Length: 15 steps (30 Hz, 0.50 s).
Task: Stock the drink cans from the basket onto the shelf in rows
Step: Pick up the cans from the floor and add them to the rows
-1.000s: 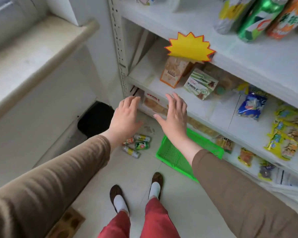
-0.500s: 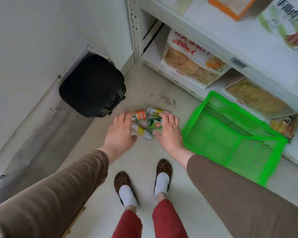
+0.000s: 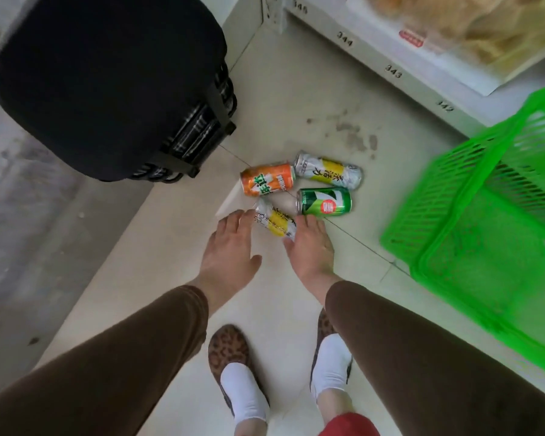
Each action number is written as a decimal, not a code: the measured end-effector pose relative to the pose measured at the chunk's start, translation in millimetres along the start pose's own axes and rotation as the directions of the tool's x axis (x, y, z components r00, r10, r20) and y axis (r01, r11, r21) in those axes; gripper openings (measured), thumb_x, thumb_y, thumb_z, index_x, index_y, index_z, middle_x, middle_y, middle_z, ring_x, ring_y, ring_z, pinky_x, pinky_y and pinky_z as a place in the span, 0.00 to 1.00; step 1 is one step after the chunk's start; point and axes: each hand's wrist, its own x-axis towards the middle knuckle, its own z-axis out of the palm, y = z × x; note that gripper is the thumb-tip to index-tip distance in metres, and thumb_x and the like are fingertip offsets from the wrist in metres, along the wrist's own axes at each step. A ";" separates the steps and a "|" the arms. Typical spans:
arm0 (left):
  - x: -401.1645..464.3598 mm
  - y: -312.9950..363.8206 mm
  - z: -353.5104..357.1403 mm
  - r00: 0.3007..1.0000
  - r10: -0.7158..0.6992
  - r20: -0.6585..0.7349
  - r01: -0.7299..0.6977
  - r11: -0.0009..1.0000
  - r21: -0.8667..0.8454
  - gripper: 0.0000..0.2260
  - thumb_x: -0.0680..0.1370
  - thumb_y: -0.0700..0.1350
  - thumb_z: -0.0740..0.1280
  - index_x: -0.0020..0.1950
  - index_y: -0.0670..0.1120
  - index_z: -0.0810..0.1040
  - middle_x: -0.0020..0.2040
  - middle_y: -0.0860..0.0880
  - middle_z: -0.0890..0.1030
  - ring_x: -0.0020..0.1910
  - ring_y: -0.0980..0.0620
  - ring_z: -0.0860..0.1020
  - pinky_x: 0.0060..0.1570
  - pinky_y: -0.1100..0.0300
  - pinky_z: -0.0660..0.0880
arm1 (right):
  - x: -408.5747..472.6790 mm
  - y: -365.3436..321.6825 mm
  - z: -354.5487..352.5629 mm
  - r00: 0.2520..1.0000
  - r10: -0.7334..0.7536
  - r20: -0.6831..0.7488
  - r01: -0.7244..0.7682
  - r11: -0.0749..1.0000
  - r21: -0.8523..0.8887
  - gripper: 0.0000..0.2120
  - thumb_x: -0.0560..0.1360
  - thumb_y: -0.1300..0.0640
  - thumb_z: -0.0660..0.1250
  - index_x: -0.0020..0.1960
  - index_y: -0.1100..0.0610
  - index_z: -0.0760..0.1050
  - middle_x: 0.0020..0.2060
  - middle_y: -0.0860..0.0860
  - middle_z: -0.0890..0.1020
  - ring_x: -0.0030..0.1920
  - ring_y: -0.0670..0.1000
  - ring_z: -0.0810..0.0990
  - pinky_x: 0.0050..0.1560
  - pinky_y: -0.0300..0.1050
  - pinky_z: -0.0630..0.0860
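Right now your left hand point(image 3: 230, 247) and right hand point(image 3: 309, 243) reach down, fingers loose and holding nothing, either side of the nearest yellow can point(image 3: 276, 222) lying on the floor point(image 3: 170, 262). The orange can point(image 3: 267, 183), green can point(image 3: 324, 202) and second yellow can point(image 3: 328, 169) lie just beyond, outside the basket point(image 3: 485, 215). Wrap each hand round one can's middle; they will likely roll.

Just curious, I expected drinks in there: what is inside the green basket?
No cans show inside the green basket; only its mesh floor and walls. Its far right part is cut off by the frame. Four cans lie on the floor beside it, including the green can.
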 end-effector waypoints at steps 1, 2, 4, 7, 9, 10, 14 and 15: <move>1.3 -4.8 5.3 1.000 0.000 -0.004 0.000 1.000 -0.006 0.39 0.73 0.48 0.71 0.78 0.47 0.54 0.74 0.48 0.62 0.72 0.46 0.61 0.71 0.51 0.64 | 2.9 -1.5 8.4 1.000 -0.007 -0.029 0.006 1.000 -0.028 0.22 0.76 0.50 0.71 0.67 0.55 0.72 0.60 0.54 0.74 0.64 0.56 0.71 0.66 0.50 0.72; 1.7 -9.3 9.6 1.000 0.001 -0.010 -0.001 1.000 -0.010 0.38 0.73 0.48 0.71 0.78 0.47 0.54 0.74 0.48 0.62 0.72 0.46 0.61 0.71 0.51 0.64 | 4.7 -3.6 15.7 0.999 -0.015 -0.050 0.013 0.999 -0.042 0.23 0.75 0.49 0.72 0.66 0.55 0.72 0.60 0.54 0.73 0.63 0.56 0.71 0.65 0.50 0.72; 2.1 -16.9 15.9 1.000 0.004 -0.017 -0.004 1.000 -0.019 0.38 0.73 0.48 0.71 0.78 0.47 0.54 0.74 0.47 0.62 0.72 0.46 0.61 0.71 0.51 0.65 | 5.9 -8.2 28.2 0.998 -0.030 -0.064 0.027 0.999 -0.043 0.26 0.72 0.47 0.75 0.66 0.54 0.73 0.60 0.53 0.73 0.63 0.55 0.70 0.63 0.49 0.73; 0.7 -24.1 20.5 1.000 -0.007 -0.006 0.007 0.999 -0.032 0.38 0.74 0.47 0.71 0.79 0.47 0.54 0.74 0.47 0.62 0.72 0.46 0.61 0.71 0.51 0.65 | 6.4 -16.0 43.0 1.000 -0.006 -0.012 0.006 1.000 0.007 0.29 0.71 0.48 0.77 0.67 0.54 0.71 0.61 0.53 0.74 0.62 0.55 0.72 0.62 0.49 0.74; -3.5 -26.1 18.6 1.000 -0.014 0.003 0.014 0.999 -0.034 0.38 0.74 0.47 0.70 0.79 0.47 0.54 0.74 0.48 0.61 0.73 0.46 0.61 0.71 0.51 0.64 | 7.5 -19.6 45.1 0.999 0.032 0.043 -0.035 0.998 0.060 0.28 0.71 0.49 0.77 0.66 0.55 0.71 0.61 0.54 0.76 0.62 0.56 0.72 0.62 0.49 0.72; -6.6 -26.1 15.9 1.000 -0.019 0.005 0.019 0.999 -0.035 0.38 0.74 0.47 0.70 0.79 0.48 0.53 0.74 0.48 0.61 0.73 0.46 0.60 0.71 0.51 0.64 | 7.0 -20.6 41.5 0.996 0.057 0.066 -0.063 0.994 0.085 0.27 0.70 0.50 0.76 0.65 0.56 0.72 0.60 0.54 0.76 0.62 0.56 0.73 0.60 0.49 0.72; -31.7 -12.2 -17.1 0.998 -0.057 -0.005 0.056 0.997 -0.043 0.38 0.74 0.48 0.70 0.79 0.47 0.53 0.74 0.48 0.61 0.73 0.46 0.60 0.70 0.51 0.64 | -13.4 -27.6 -5.8 0.984 0.165 0.063 -0.176 0.948 0.265 0.27 0.69 0.51 0.77 0.63 0.56 0.71 0.54 0.55 0.80 0.56 0.57 0.76 0.54 0.51 0.73; -40.9 -3.0 -31.5 0.998 -0.063 -0.014 0.062 0.997 -0.053 0.38 0.74 0.48 0.70 0.78 0.47 0.53 0.74 0.48 0.61 0.73 0.46 0.60 0.70 0.51 0.64 | -22.1 -30.8 -26.5 0.981 0.187 0.042 -0.190 0.921 0.341 0.27 0.69 0.51 0.77 0.64 0.55 0.71 0.53 0.54 0.80 0.54 0.57 0.78 0.54 0.51 0.75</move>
